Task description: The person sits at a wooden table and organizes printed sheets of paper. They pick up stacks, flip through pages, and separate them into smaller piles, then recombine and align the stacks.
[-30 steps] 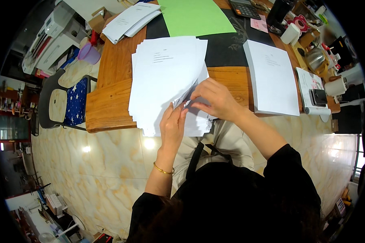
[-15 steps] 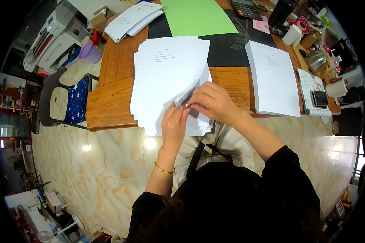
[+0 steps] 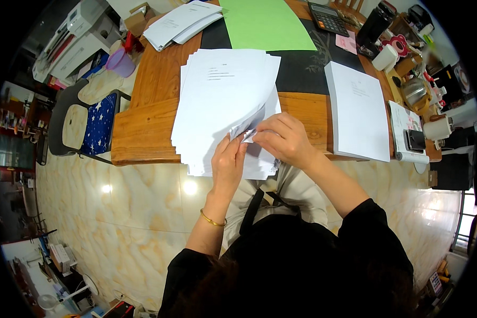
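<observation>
A loose stack of white printed paper (image 3: 217,111) lies at the table's near edge and overhangs it a little. Its lower right corner is lifted and curled. My left hand (image 3: 228,161), a gold bangle at its wrist, is closed on the curled sheets at the stack's lower edge. With finger and thumb, my right hand (image 3: 285,139) pinches the corner of the sheets just to the right of my left fingertips. How many sheets are between the fingers I cannot tell. To the right lies a neater paper stack (image 3: 358,116), touched by neither hand.
More printed papers (image 3: 183,24) lie at the far left of the wooden table (image 3: 143,130). A green sheet (image 3: 267,26) covers part of the dark mat. At the far right are a calculator (image 3: 328,20), a black bottle (image 3: 376,24) and a kettle (image 3: 414,91). A chair (image 3: 69,124) stands left.
The lifted corner is turned up a little more, and my right hand has shifted slightly right with it. The whole view has moved slightly; my left hand keeps its place on the sheets.
</observation>
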Demonstrator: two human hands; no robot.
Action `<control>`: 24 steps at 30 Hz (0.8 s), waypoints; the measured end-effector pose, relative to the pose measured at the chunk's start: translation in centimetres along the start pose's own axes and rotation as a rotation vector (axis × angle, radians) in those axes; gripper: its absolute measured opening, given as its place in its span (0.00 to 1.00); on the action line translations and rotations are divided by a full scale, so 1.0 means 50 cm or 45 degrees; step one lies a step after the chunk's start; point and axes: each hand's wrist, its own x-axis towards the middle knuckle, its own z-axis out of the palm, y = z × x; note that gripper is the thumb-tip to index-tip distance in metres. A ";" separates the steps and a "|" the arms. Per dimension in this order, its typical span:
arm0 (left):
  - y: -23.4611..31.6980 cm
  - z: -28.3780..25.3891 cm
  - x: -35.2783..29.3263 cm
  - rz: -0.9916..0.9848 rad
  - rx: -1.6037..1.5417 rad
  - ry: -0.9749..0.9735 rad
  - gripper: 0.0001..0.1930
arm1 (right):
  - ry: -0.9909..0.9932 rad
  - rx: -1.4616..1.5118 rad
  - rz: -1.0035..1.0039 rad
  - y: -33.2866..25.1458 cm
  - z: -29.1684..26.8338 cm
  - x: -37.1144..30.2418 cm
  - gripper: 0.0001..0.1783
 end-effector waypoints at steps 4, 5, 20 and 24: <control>-0.009 0.003 -0.003 0.054 0.002 0.004 0.12 | -0.100 0.024 0.055 -0.011 0.004 -0.003 0.12; -0.010 0.004 -0.004 0.063 0.002 0.004 0.12 | -0.128 0.030 0.061 -0.012 0.005 -0.006 0.12; 0.010 0.000 0.003 0.227 0.062 0.004 0.16 | -0.070 0.164 0.242 -0.015 0.005 -0.036 0.14; 0.017 -0.006 0.005 0.238 0.036 -0.014 0.15 | -0.079 0.149 0.254 -0.016 0.002 -0.037 0.14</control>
